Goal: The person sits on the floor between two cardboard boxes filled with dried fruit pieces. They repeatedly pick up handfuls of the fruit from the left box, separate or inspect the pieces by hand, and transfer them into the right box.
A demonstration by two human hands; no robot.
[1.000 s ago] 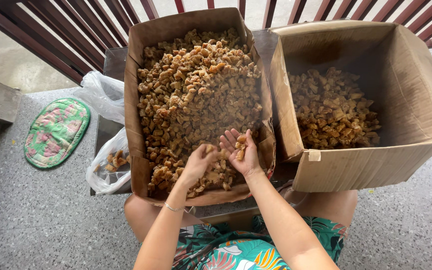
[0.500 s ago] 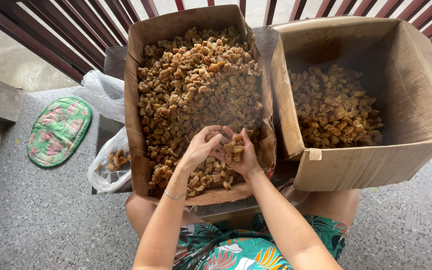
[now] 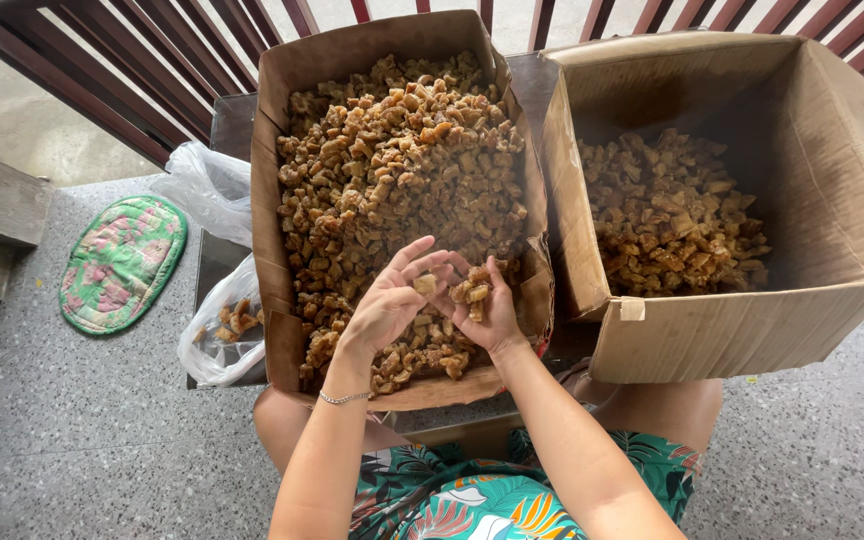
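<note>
Packaging only: brown cardboard box centre-left, flaps up, heaped with golden-brown chunks; second brown cardboard box just right of it, touching, about half full, small pale tape tab on its front edge; two clear plastic bags left of first box; no signs or screens.
</note>
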